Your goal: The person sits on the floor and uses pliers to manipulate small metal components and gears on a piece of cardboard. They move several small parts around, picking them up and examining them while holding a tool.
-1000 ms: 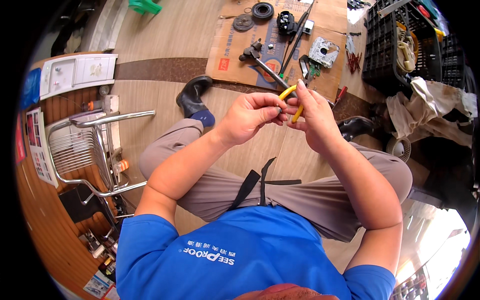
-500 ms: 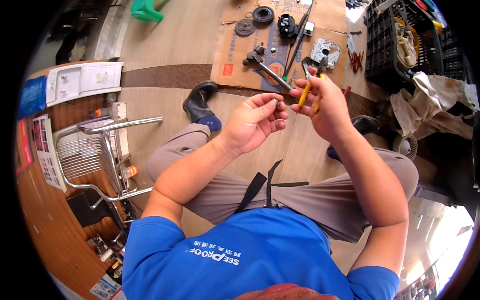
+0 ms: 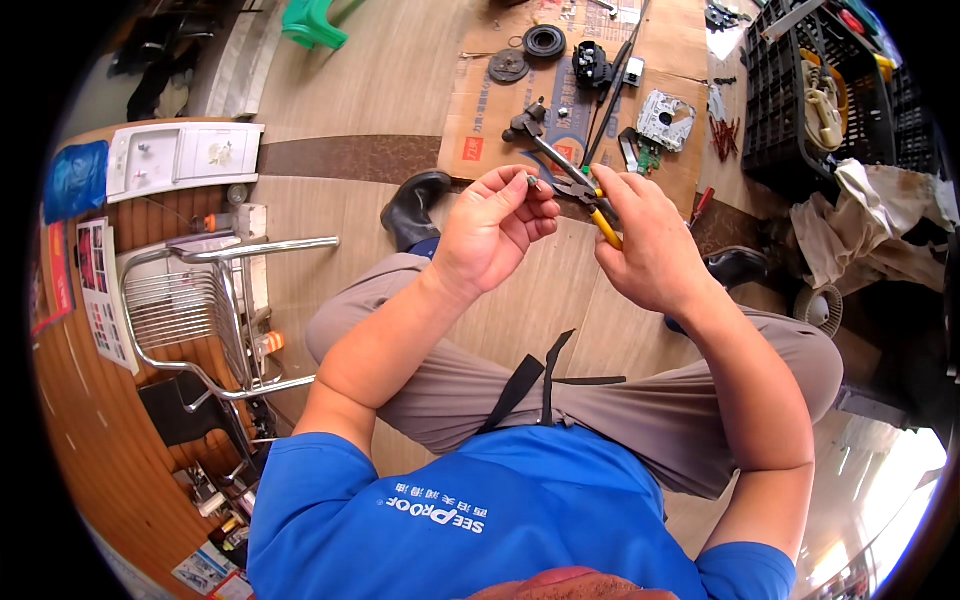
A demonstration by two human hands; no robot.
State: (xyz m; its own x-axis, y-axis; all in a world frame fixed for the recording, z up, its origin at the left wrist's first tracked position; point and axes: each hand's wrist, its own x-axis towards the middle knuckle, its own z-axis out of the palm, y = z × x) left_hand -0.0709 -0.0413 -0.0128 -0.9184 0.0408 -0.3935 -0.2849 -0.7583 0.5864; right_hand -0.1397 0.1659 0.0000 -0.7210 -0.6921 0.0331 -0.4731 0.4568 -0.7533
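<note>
Left hand (image 3: 488, 228) pinches small part (image 3: 533, 183); right hand (image 3: 648, 238) wraps yellow-handled pliers (image 3: 604, 224), tips toward it.
Part near cardboard (image 3: 480, 122) edge, floor (image 3: 560, 290) stretching from there to knees (image 3: 345, 318). Part mostly finger-covered, shape unreadable; pliers contact can't tell; right fingertips partly hidden.

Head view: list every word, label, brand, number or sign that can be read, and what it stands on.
Wording and brands aren't copied here, only their places.
Blue shirt: white lettering on the chest.
Cardboard sheet: dark characters and a red label.
White poster: too small to read.
Yellow-handled pliers: no lettering legible.
</note>
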